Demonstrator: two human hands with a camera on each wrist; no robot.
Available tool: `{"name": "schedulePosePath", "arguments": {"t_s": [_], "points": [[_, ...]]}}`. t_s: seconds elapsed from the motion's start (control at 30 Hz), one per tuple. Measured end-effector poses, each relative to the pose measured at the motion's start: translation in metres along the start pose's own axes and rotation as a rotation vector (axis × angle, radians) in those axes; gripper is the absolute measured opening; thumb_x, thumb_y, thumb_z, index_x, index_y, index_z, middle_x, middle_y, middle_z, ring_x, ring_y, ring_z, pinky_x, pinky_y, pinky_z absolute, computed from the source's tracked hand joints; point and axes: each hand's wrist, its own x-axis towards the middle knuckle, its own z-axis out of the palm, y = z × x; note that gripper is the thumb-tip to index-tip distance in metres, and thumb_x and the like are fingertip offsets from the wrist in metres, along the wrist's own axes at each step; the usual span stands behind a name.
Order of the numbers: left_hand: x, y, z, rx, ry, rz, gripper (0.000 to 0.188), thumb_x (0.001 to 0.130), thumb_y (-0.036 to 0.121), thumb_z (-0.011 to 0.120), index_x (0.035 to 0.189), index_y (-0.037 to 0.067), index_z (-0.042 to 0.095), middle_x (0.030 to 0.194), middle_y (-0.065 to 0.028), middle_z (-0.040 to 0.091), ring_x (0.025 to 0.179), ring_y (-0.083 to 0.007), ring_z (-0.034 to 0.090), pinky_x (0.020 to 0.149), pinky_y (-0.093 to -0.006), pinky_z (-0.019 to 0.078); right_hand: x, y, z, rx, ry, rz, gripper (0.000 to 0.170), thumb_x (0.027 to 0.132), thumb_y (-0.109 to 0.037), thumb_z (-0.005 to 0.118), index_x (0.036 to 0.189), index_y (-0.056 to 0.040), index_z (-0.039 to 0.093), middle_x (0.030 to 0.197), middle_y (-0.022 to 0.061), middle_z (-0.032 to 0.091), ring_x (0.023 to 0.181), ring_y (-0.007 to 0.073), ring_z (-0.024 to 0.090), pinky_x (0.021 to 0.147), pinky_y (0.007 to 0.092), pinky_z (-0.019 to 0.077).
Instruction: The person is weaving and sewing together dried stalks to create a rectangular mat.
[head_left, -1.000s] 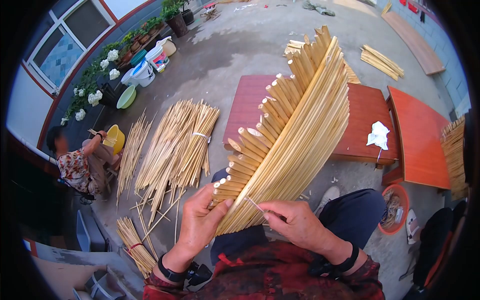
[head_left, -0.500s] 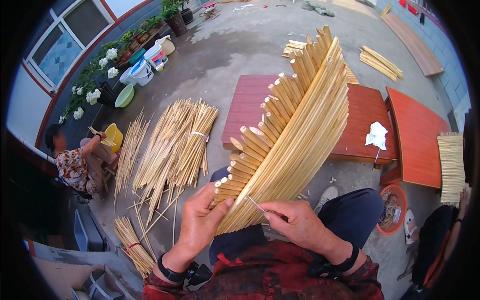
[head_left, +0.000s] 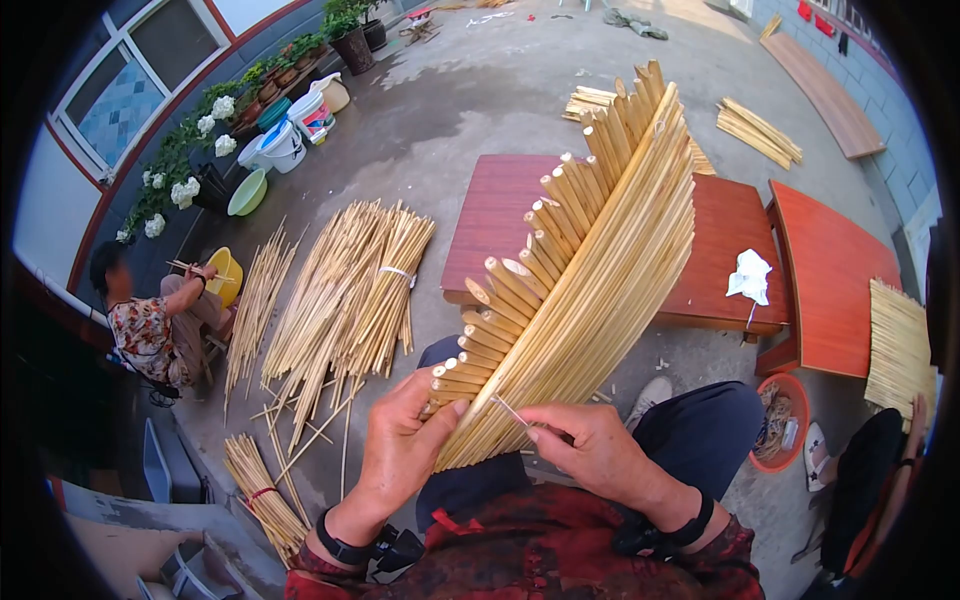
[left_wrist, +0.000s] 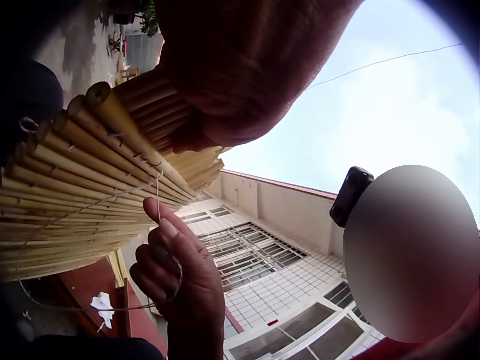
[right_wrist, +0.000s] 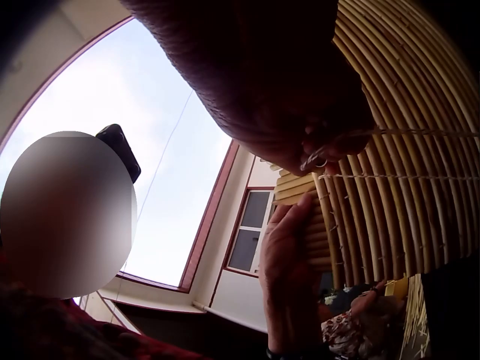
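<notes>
A mat of straight, pale stalks (head_left: pixel 600 300) stands slanting over the person's lap, with thicker cut ends (head_left: pixel 525 275) fanned along its left side. At its near lower corner the left hand (head_left: pixel 405 435) grips the edge, thumb on the near face and fingers behind. To the right, the right hand (head_left: pixel 600 450) pinches a thin string (head_left: pixel 510 409) that runs taut to the mat. In the left wrist view, the string (left_wrist: pixel 160 191) rises from the right fingertips to the stalks, and a loop hangs below. Rows of stitching (right_wrist: pixel 420 177) cross the stalks in the right wrist view.
Loose stalk bundles (head_left: pixel 340 290) lie on the ground at left, near a seated person (head_left: pixel 150 325) and a yellow basin (head_left: pixel 228 275). Behind the mat is a low red table (head_left: pixel 500 200); a tilted red board (head_left: pixel 835 290) and an orange basin of string (head_left: pixel 780 425) stand right.
Both hands and the large mat stay nearly still. At the right edge, another person's smaller mat has swung into fuller view. The seated person at left has shifted the stalks they hold.
</notes>
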Motion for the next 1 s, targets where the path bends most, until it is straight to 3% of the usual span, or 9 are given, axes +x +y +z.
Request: {"name": "schedulePosePath", "arguments": {"t_s": [0.07, 0.23, 0.43, 0.5, 0.6, 0.7, 0.8, 0.87, 1.0], "points": [[-0.001, 0.001, 0.001, -0.028, 0.024, -0.044, 0.024, 0.079, -0.003, 0.055, 0.103, -0.002, 0.056, 0.091, -0.011, 0.059, 0.085, -0.0155, 0.057, 0.075, -0.026, 0.0434, 0.0, 0.0, 0.0, -0.004, 0.004, 0.002, 0.023, 0.081, -0.009, 0.054, 0.101, 0.0, 0.058, 0.081, 0.0191, 0.062, 0.075, 0.0263, 0.063, 0.064, 0.03, 0.0485], [-0.001, -0.001, 0.001, 0.037, 0.021, 0.003, 0.026, 0.078, -0.003, 0.055, 0.104, -0.002, 0.056, 0.091, -0.0113, 0.059, 0.085, -0.0174, 0.057, 0.074, -0.0265, 0.0434, -0.002, -0.003, 0.0, -0.008, 0.002, 0.037, 0.023, 0.08, -0.009, 0.054, 0.101, -0.0002, 0.059, 0.081, 0.0189, 0.062, 0.075, 0.0256, 0.063, 0.064, 0.0298, 0.0485], [-0.001, 0.001, 0.006, 0.078, -0.005, 0.024, 0.027, 0.079, -0.002, 0.055, 0.105, -0.001, 0.055, 0.091, -0.0121, 0.059, 0.085, -0.0202, 0.058, 0.075, -0.027, 0.0434, -0.008, -0.004, 0.003, 0.01, 0.031, 0.105, 0.022, 0.081, -0.009, 0.053, 0.101, -0.0002, 0.059, 0.074, 0.0164, 0.061, 0.063, 0.0193, 0.061, 0.058, 0.028, 0.0469], [0.0, 0.005, 0.009, 0.104, -0.026, 0.031, 0.027, 0.079, -0.002, 0.055, 0.106, -0.001, 0.054, 0.091, -0.0126, 0.059, 0.085, -0.0211, 0.058, 0.075, -0.0272, 0.0435, -0.013, -0.003, 0.007, 0.091, 0.116, 0.11, 0.022, 0.083, -0.006, 0.052, 0.103, -0.0001, 0.058, 0.059, -0.0017, 0.049, 0.054, 0.0022, 0.043, 0.048, 0.02, 0.0366], [0.001, 0.009, 0.019, 0.125, -0.062, 0.092, 0.028, 0.079, -0.003, 0.053, 0.107, -0.001, 0.053, 0.093, -0.0138, 0.058, 0.086, -0.0236, 0.058, 0.075, -0.0281, 0.0438, -0.022, -0.002, 0.004, 0.095, 0.152, 0.136, 0.023, 0.083, -0.007, 0.053, 0.104, -0.0004, 0.058, 0.059, -0.0014, 0.05, 0.054, 0.0021, 0.043, 0.047, 0.0196, 0.0364], [0.002, 0.014, 0.033, 0.102, -0.082, 0.215, 0.023, 0.078, -0.001, 0.053, 0.102, -0.003, 0.055, 0.092, -0.0118, 0.059, 0.084, -0.0203, 0.058, 0.075, -0.0265, 0.043, -0.032, 0.002, -0.003, 0.025, 0.228, 0.063, 0.022, 0.083, -0.006, 0.052, 0.104, -0.0005, 0.058, 0.059, -0.0011, 0.051, 0.052, 0.0023, 0.043, 0.046, 0.0193, 0.0364], [0.006, 0.022, 0.041, 0.116, -0.143, 0.321, 0.026, 0.078, -0.003, 0.053, 0.104, -0.003, 0.054, 0.094, -0.0147, 0.058, 0.084, -0.0257, 0.058, 0.074, -0.0284, 0.0439, -0.043, 0.004, -0.008, -0.04, 0.308, 0.009, 0.021, 0.084, -0.005, 0.051, 0.104, -0.0013, 0.059, 0.062, -0.0006, 0.053, 0.051, 0.0025, 0.045, 0.046, 0.0187, 0.0363], [0.008, 0.027, 0.046, 0.244, -0.199, 0.489, 0.034, 0.072, -0.007, 0.053, 0.106, -0.001, 0.051, 0.094, -0.0154, 0.058, 0.086, -0.0298, 0.057, 0.073, -0.0324, 0.0469, -0.054, 0.0, -0.008, -0.027, 0.349, 0.056, 0.021, 0.085, -0.004, 0.051, 0.104, -0.0014, 0.059, 0.063, -0.0006, 0.053, 0.051, 0.0024, 0.045, 0.045, 0.0184, 0.0361], [0.01, 0.045, 0.055, 0.336, -0.204, 0.644, 0.036, 0.069, -0.008, 0.054, 0.104, 0.001, 0.051, 0.093, -0.0143, 0.058, 0.085, -0.0295, 0.057, 0.07, -0.0345, 0.0477, -0.069, -0.005, -0.008, 0.059, 0.448, 0.124, 0.02, 0.085, -0.004, 0.05, 0.103, -0.0012, 0.059, 0.065, -0.001, 0.053, 0.049, 0.0023, 0.045, 0.043, 0.0179, 0.0349]]}}
